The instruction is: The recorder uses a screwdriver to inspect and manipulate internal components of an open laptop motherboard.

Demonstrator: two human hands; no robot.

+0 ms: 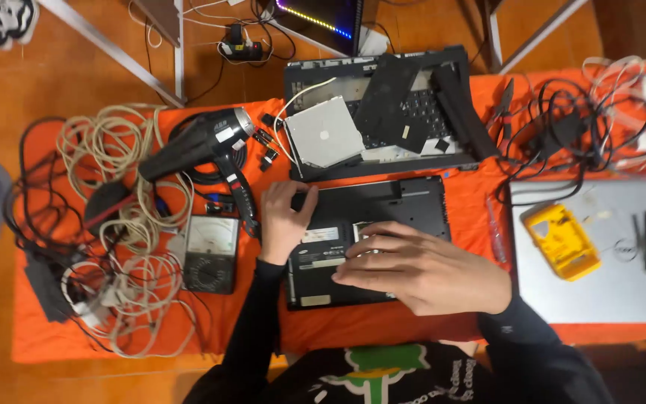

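left hand [284, 221] grip: bent over the laptop base's left edge, thumb on top | laptop base [405, 206]: upside down on orange counter [383, 325], long axis left-right, between both grips | right hand [424, 269] grip: open, flat on the base's near half, holding nothing
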